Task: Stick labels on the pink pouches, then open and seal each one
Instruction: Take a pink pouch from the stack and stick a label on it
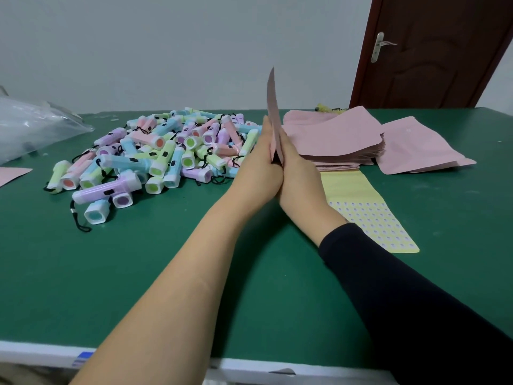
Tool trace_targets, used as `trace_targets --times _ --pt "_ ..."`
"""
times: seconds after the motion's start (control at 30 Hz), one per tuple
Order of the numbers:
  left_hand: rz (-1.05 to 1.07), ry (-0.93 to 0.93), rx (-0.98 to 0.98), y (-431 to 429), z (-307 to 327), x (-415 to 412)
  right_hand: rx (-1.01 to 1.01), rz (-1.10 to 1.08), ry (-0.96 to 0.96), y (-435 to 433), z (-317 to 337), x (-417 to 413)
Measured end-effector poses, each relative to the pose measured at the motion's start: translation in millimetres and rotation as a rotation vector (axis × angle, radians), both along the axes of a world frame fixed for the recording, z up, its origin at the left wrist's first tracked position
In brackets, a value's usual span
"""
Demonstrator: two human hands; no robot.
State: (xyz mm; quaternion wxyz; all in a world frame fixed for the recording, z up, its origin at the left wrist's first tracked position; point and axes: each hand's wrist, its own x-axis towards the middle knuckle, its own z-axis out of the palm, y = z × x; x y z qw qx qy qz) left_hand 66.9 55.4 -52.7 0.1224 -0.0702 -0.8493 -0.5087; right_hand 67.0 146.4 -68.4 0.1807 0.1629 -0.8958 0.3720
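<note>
A pink pouch (272, 101) stands edge-on above the middle of the green table, pressed between my two flat palms. My left hand (258, 165) lies against its left face and my right hand (295, 173) against its right face, fingers straight and pointing away from me. Behind my right hand a stack of flat pink pouches (333, 137) lies on the table. A yellow label sheet (369, 212) with rows of small round stickers lies beside my right wrist.
A heap of pastel mini flashlights (155, 154) with black cords fills the table's left middle. A clear plastic bag (30, 126) sits at far left, with one pink pouch (11, 175) at the left edge. More loose pouches (416, 151) lie right. A brown door (433, 51) stands behind.
</note>
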Motion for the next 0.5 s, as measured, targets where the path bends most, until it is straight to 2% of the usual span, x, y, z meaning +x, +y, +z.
trace_targets --times 0.1,0.27,0.37,0.5 --pt "0.031 -0.039 0.046 -5 0 -1 -0.129 -0.029 -0.069 -1 -2 -8" --pt "0.091 -0.051 0.022 -2 -3 -1 -0.11 -0.03 -0.067 -4 -5 -10" --pt "0.102 -0.032 0.021 -9 -8 -4 -0.179 -0.036 -0.073 0 -2 -12" --pt "0.12 0.014 0.118 -18 -3 -7 -0.233 -0.095 -0.048 12 6 -18"
